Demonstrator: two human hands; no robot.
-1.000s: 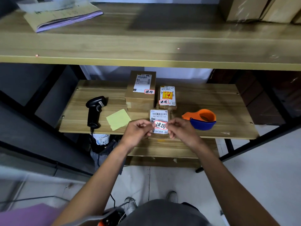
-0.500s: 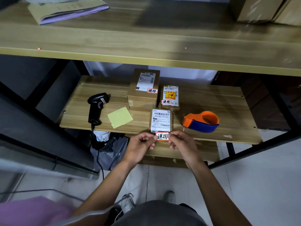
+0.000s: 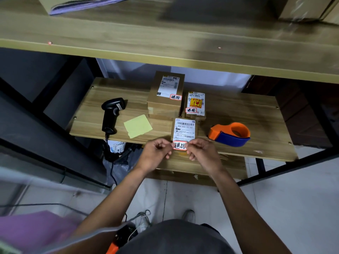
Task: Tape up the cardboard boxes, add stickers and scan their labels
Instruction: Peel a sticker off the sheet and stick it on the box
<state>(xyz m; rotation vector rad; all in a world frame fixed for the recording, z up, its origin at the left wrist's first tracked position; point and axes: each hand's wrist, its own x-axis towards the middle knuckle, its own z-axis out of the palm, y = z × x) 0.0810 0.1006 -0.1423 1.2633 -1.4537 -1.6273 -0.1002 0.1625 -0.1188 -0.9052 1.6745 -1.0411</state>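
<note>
A small red-edged white sticker (image 3: 180, 145) with black characters is pinched at its ends by my left hand (image 3: 156, 154) and my right hand (image 3: 203, 154), just off the front edge of the lower wooden shelf (image 3: 247, 114). Right behind it lies a small cardboard box (image 3: 184, 129) with a white barcode label on top. Two more labelled boxes, a tall box (image 3: 166, 92) and a flat box (image 3: 196, 105), stand farther back, each bearing the same kind of sticker. A black barcode scanner (image 3: 111, 114) lies to the left.
An orange and blue tape dispenser (image 3: 231, 133) sits right of the front box. A yellow-green paper sheet (image 3: 138, 126) lies between scanner and boxes. The upper shelf (image 3: 165, 39) overhangs, with papers and boxes on it. Bags and the scanner cable hang below the shelf.
Both hands have drawn the sticker back from over the front box's label to the shelf's front edge, uncovering the label. The view has shifted slightly.
</note>
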